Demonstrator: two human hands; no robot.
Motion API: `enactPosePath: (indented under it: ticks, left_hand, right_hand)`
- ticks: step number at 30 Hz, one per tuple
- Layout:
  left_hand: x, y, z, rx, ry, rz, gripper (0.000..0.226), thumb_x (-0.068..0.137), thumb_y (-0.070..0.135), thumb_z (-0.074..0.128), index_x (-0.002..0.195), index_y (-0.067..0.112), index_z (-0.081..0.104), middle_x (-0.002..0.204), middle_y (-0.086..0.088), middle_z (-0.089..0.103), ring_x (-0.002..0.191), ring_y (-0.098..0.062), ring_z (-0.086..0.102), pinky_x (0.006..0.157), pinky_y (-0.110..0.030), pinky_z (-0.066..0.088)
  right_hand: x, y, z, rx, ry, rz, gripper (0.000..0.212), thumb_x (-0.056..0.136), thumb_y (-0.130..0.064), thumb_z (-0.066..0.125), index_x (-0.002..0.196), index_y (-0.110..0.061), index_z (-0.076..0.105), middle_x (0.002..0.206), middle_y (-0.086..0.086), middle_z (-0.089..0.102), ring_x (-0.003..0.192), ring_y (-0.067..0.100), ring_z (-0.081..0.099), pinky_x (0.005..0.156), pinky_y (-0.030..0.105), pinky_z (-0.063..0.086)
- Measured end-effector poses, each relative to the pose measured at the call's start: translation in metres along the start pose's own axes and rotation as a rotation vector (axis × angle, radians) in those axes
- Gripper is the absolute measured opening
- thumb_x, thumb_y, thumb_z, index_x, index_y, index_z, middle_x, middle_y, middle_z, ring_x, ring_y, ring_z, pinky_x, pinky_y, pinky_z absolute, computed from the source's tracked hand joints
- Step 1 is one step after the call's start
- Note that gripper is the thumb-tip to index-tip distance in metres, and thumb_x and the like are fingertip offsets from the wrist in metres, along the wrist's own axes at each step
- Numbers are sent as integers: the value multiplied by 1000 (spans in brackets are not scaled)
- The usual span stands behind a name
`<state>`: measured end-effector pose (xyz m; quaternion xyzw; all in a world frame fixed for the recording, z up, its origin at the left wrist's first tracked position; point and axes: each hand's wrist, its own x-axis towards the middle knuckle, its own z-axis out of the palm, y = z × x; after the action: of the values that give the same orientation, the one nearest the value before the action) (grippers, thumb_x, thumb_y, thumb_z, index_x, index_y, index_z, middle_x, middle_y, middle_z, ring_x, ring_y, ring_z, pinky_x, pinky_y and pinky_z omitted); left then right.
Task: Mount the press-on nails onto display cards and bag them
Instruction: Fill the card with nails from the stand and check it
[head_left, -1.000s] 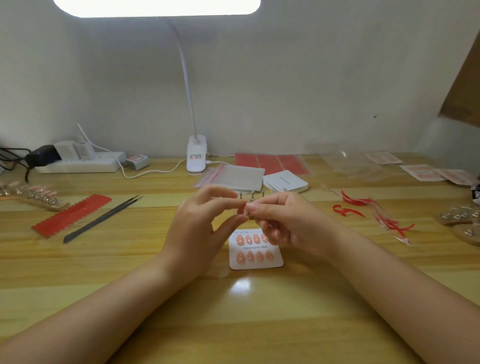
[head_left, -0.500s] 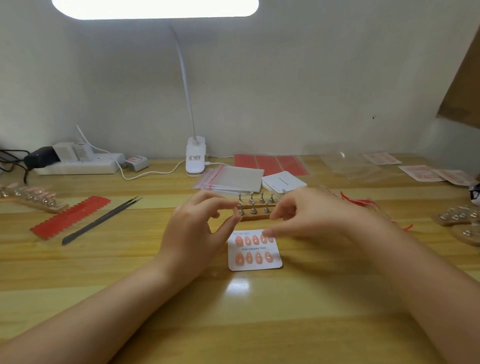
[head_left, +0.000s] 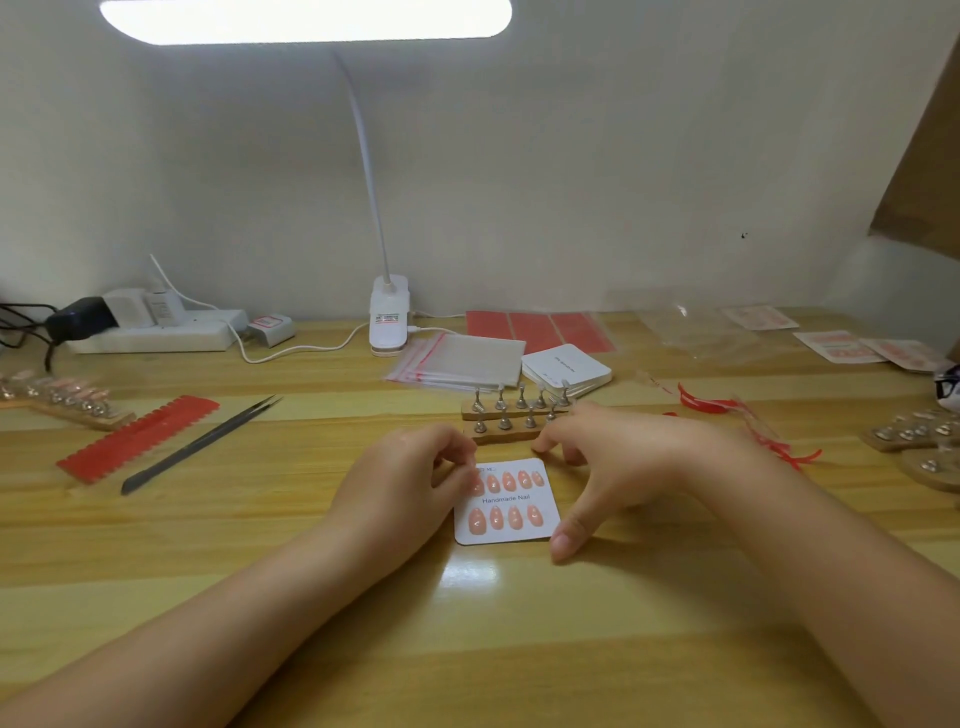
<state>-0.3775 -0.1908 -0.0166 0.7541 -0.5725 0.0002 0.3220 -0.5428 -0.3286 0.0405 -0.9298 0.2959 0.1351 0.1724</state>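
A white display card (head_left: 549, 500) printed "Handmade Nail" lies flat on the wooden table, with two rows of several pink press-on nails (head_left: 508, 480) on it. My left hand (head_left: 410, 478) has curled fingers and pinches a pink nail down at the card's upper left corner; its fingertips hide that spot. My right hand (head_left: 613, 462) is spread over the card's right side, its thumb beside the lower right corner and its fingertips near the upper right corner. Just behind the card stands a wooden nail stand (head_left: 511, 422) with bare metal pegs.
Behind the stand lie a stack of zip bags (head_left: 462, 361), a pile of blank cards (head_left: 566, 366) and red adhesive sheets (head_left: 537, 330). Tweezers (head_left: 202, 444) and a red tab strip (head_left: 137, 439) lie at left. More nail stands (head_left: 62, 395) (head_left: 914, 434) sit at both edges. A lamp base (head_left: 388, 322) stands at the back.
Both hands came down from holding a nail together above the card. My left hand carried the nail to the card's upper left; my right hand let go and spread out on the right.
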Motion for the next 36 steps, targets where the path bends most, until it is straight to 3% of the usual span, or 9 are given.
enactPosePath:
  ticks: [9,15,22,26,33,36]
  left_hand:
    - [-1,-1,-1,44,24,-19,14,91,34,61,104,31,65,89,24,55,96,-9,56,83,-36,49]
    - [1,-3,-2,103,45,-57,19,94,35,56,111,30,63,104,17,63,103,-11,54,87,-34,46]
    - [3,-5,-4,162,67,-121,24,96,36,52,116,29,61,112,12,65,109,-14,54,90,-35,46]
    - [3,-8,-4,195,101,-118,24,96,36,51,116,27,61,110,10,67,108,-16,56,89,-34,45]
    - [7,-15,-10,636,77,-65,27,100,35,36,114,27,57,102,4,68,105,-22,55,76,-30,31]
    - [10,-18,-16,570,162,-52,26,99,33,42,116,24,59,101,2,68,101,-24,57,80,-32,36]
  right_hand:
    - [9,8,2,125,46,-43,94,50,-59,87,132,-37,47,105,-21,45,104,6,51,92,29,46]
    - [14,13,5,172,65,-79,80,51,-59,87,122,-44,52,104,-25,49,91,-5,49,72,19,41]
    - [16,17,8,160,21,-122,100,55,-62,84,139,-58,29,105,-24,46,89,-4,47,77,22,38]
    - [16,17,7,159,7,-124,87,56,-63,83,132,-56,42,105,-25,46,90,-4,46,79,24,39]
    - [13,18,8,308,116,-146,74,52,-51,89,115,-46,49,108,-26,52,86,-7,54,68,13,40]
    - [9,16,7,425,226,-190,75,55,-42,90,117,-41,49,107,-22,55,82,-4,59,67,16,50]
